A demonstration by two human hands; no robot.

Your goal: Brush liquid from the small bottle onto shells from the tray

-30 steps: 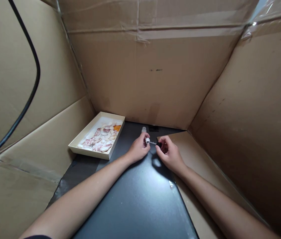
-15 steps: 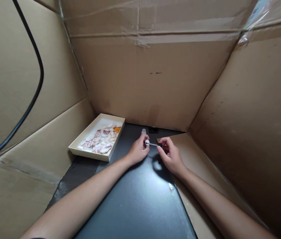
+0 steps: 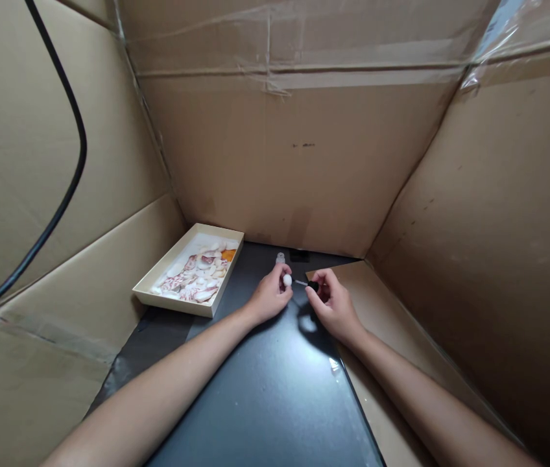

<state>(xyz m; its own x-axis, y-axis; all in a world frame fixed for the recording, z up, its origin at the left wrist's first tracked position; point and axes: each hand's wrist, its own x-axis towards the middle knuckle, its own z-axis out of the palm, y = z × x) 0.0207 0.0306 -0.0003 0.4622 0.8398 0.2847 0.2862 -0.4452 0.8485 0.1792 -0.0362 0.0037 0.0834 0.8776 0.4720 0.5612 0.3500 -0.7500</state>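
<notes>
Pinched in the fingers of my left hand [image 3: 269, 297] is a small round white ball [image 3: 287, 280]. My right hand [image 3: 334, 306], just to the right, grips the black cap of a small brush applicator [image 3: 312, 285] between thumb and fingers. Its thin pale stem points left and ends in a dark tip close beside the ball; whether they touch I cannot tell. Behind my left hand stands a small clear bottle [image 3: 281, 258], its lower part hidden by the fingers.
A shallow cream box [image 3: 172, 305] full of seashells [image 3: 197, 272] sits at the left on the dark tabletop [image 3: 255, 402]. A cardboard sheet [image 3: 377, 311] lies along the right side. Cardboard walls [image 3: 275, 175] enclose the space, and a black cable [image 3: 78, 130] hangs at the left.
The brush tip, seen over the front of the white ball before, is now at its right side. My right hand has shifted only slightly. My left hand keeps its hold on the ball.
</notes>
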